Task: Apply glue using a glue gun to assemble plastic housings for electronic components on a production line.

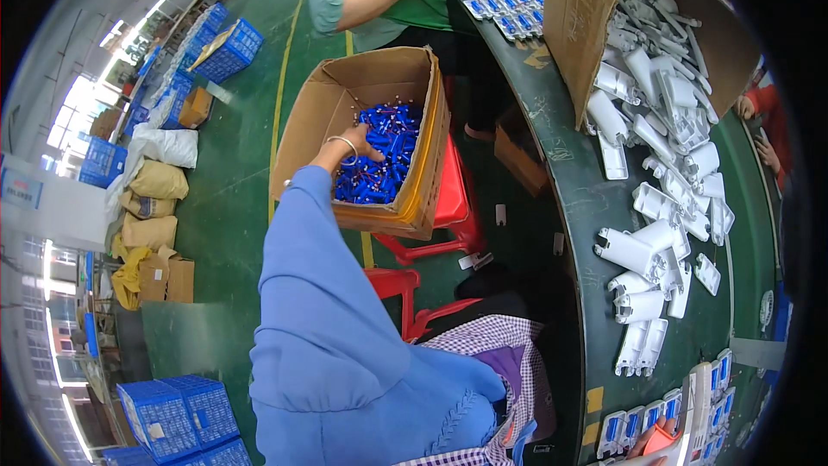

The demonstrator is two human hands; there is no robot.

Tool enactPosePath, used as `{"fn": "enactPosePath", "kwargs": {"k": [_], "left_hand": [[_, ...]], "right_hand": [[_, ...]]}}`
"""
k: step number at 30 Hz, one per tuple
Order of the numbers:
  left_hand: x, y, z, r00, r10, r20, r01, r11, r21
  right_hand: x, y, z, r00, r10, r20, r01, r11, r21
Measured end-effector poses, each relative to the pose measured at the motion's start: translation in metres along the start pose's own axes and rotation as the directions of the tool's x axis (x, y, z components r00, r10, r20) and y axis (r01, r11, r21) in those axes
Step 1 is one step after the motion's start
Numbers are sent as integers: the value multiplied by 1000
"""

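My left arm, in a blue sleeve, reaches into an open cardboard box [297,121] at the middle left. My left hand [355,145], with a bracelet at the wrist, lies over a heap of small blue cylindrical cells with thin wires [392,160]. Its thumb and fingers are apart, and the fingertips are partly lost among the cells. At the lower right edge my right hand [649,440] is closed by a small orange piece [660,441] and a long white casing [697,410]. Most of this hand is cut off, so its hold is unclear.
The box rests on a red stool [453,194]. On the dark green table [565,207] lie white plastic shells [638,250], spilling from a larger carton [582,26]. White casings with blue cells [625,427] stand nearby. A co-worker [371,0] sits opposite; blue crates [177,414] are at left.
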State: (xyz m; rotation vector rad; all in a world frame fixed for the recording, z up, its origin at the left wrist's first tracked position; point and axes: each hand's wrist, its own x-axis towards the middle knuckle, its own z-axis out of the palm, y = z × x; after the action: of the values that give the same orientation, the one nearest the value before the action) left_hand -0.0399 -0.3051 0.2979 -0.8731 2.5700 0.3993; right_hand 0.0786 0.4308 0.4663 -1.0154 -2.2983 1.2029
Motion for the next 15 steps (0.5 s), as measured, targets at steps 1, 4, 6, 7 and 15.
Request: {"fn": "enactPosePath", "kwargs": {"k": [1,4,6,7,15], "left_hand": [[1,-4,4,993,-91,69,92,996,-12],[19,-6,18,972,-192,137,190,981,32],[38,3,41,969,-226,97,225,974,20],[45,13,44,964,-230,136,237,971,-32],[91,-1,67,953,-175,247,188,982,-32]], "right_hand": [[5,-1,6,999,-2,-53,-3,996,-94],[2,-20,23,998,17,-64,-23,996,-90],[-7,-36,31,996,18,-85,-25,996,-81],[-10,-44,35,995,18,-100,-25,997,-76],[-19,-102,84,990,-7,-139,13,999,43]]}}
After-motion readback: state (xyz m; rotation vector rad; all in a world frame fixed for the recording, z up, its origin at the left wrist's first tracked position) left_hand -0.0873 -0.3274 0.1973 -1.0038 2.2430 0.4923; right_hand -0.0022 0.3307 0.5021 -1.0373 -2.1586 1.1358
